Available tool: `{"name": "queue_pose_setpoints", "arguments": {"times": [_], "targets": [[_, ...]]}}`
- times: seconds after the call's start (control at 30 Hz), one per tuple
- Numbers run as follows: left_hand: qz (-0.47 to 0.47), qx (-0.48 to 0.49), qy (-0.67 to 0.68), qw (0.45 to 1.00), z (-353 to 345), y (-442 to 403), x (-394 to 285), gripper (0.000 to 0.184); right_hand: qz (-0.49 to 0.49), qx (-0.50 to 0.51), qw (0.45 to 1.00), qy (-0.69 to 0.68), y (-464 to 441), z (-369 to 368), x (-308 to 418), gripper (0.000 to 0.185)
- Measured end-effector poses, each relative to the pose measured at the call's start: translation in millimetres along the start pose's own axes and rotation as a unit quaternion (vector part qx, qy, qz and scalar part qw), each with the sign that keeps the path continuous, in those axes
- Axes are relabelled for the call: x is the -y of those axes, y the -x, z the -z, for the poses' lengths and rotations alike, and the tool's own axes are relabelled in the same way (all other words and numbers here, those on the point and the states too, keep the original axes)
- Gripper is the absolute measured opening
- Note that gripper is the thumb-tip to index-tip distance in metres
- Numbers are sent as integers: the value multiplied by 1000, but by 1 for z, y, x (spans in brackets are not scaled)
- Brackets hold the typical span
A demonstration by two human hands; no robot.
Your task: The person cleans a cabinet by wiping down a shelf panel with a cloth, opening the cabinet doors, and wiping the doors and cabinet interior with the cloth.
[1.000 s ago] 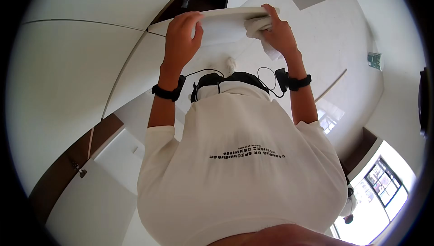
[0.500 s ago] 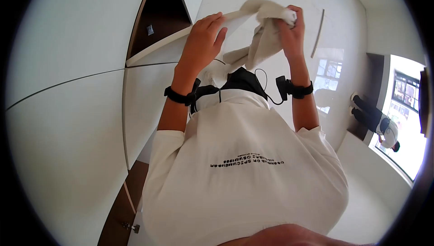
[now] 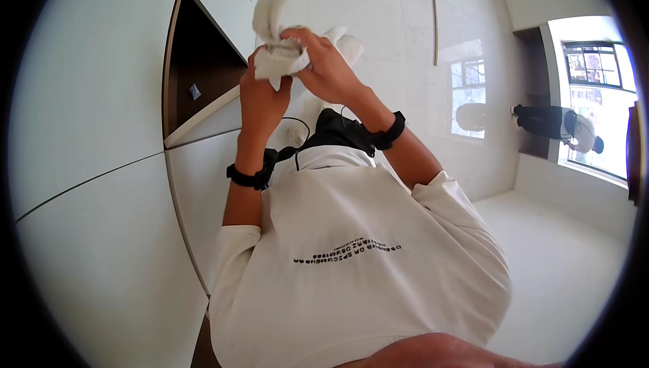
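Observation:
A bunched off-white cloth [image 3: 278, 62] is held up in front of me at the upper middle of the view. My left hand [image 3: 265, 94] grips it from below, fingers closed round its near side. Across its right side, my right hand [image 3: 326, 63] is closed on the same cloth. One end of the cloth sticks up past my hands, and another part hangs out behind my right hand. Fingertips of both hands are partly hidden in the folds.
On the left are pale cabinet panels [image 3: 88, 97] and an open dark compartment [image 3: 203, 50] holding a small packet [image 3: 195, 91]. A thin strip [image 3: 435, 28] lies on the glossy floor [image 3: 399, 43]. Another person [image 3: 558, 124] stands by the window at right.
My right hand has moved left with the cloth, bringing it to my left hand. My left hand, open before, now grips it. The cloth is more bunched, and the view has shifted.

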State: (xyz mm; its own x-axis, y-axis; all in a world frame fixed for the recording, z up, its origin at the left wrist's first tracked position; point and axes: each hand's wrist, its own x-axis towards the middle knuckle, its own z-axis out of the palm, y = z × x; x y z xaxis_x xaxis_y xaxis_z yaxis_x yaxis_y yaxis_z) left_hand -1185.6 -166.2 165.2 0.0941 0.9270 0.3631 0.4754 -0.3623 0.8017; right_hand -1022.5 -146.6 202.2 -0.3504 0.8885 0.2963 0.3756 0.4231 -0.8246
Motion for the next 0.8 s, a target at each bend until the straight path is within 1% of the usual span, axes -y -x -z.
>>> {"name": "queue_pose_setpoints", "arguments": {"times": [0.03,0.07,0.13,0.17,0.2,0.23,0.27,0.3,0.33,0.37,0.4,0.43,0.5,0.53,0.63,0.67,0.73,0.77,0.8], "targets": [[-69,3,-54,996,0,3,3,42,45,20,993,111,5,-4,-7,56],[-33,30,-51,998,-2,13,10,61,57,31,989,130,11,-4,-10,58],[-11,6,-1,1000,-5,24,9,67,79,55,981,171,26,2,-7,61],[3,-6,25,1000,-5,29,15,70,83,38,972,217,29,-1,-11,63],[-11,13,5,1000,-4,32,18,83,86,19,961,263,32,-2,-14,65],[-20,5,-34,999,-4,34,16,87,89,1,947,308,36,-3,-17,67],[-30,-3,-73,997,-3,37,12,91,81,-9,952,295,38,-4,-29,66],[-40,-13,-112,993,-3,39,10,95,49,14,966,254,40,-3,-34,65],[-18,-7,-90,996,-4,42,12,106,18,38,976,212,41,-1,-37,64],[-3,7,-80,997,-2,45,12,107,-12,63,984,168,41,-1,-40,63],[11,21,-71,997,0,46,10,108,21,57,980,188,39,-1,-40,59],[25,36,-62,997,1,49,9,109,8,80,980,184,37,-1,-40,54],[14,66,-87,994,7,51,2,110,-26,123,976,177,36,0,-38,45],[9,82,-99,992,10,55,-1,111,-15,134,971,196,35,-2,-40,40],[-34,62,-179,981,4,63,11,113,-29,166,960,222,25,-10,-25,40],[-31,70,-177,981,3,66,15,114,-15,158,961,226,25,-17,-27,39],[4,120,-202,972,8,63,8,115,13,150,956,252,22,-21,-31,36],[26,148,-215,965,12,62,5,116,10,141,958,249,20,-19,-33,34],[26,165,-189,968,16,61,1,113,3,135,961,240,24,-18,-34,33]]}}
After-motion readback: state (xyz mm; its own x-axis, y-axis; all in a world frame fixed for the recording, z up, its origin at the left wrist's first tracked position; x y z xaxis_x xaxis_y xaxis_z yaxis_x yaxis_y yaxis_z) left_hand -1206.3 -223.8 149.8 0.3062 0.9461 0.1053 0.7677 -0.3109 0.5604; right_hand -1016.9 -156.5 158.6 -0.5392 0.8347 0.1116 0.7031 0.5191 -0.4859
